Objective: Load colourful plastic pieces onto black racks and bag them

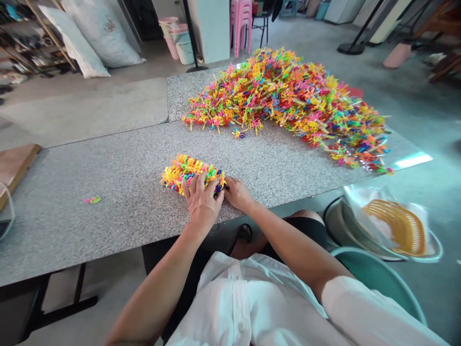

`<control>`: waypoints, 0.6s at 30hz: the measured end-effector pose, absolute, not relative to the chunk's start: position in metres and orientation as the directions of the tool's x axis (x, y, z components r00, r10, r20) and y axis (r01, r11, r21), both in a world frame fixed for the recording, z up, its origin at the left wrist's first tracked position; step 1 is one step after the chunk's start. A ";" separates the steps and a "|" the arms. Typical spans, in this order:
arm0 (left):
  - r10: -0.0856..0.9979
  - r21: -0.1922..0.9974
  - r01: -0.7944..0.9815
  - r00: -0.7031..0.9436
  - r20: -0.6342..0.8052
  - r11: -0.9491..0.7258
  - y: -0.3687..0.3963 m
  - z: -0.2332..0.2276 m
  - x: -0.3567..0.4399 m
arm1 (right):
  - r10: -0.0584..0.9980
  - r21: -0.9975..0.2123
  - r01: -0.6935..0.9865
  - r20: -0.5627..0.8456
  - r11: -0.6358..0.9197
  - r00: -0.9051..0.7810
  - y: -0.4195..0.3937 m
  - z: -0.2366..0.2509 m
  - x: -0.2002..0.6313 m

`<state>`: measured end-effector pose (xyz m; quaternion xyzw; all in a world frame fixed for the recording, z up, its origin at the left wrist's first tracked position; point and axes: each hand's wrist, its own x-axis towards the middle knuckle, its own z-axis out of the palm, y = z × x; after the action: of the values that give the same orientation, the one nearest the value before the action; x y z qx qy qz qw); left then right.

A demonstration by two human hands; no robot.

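A thick bundle of small bright plastic pieces (pixel 180 172), in yellow, orange, pink, green and blue, lies on the speckled grey table in front of me. My left hand (pixel 202 199) is laid over its near right side, with the fingers curved and gripping it. At the bundle's right end, my right hand (pixel 238 193) is closed, thumb and fingers pinched together. Something small and dark shows at its fingertips; what it is cannot be made out. Behind the bundle spreads a large heap of similar colourful plastic pieces (pixel 281 96).
One loose pink and green piece (pixel 92 200) lies on the table (pixel 118 158) to the left. A wooden board (pixel 18 166) sits at the far left edge. Right of my legs stand a green tub (pixel 378 274) and a bucket with an orange basket (pixel 399 226).
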<state>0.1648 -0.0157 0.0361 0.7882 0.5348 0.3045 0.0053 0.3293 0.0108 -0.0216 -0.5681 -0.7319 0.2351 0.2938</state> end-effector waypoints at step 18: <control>0.842 0.306 0.859 0.229 0.489 -0.411 -0.021 0.032 0.169 | 0.969 -0.656 0.713 0.156 0.248 -0.193 0.010 -0.012 0.330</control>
<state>0.1695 -0.0211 0.0316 0.7837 0.5425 0.3022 -0.0140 0.3302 0.0104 -0.0121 -0.5697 -0.7381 0.2272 0.2812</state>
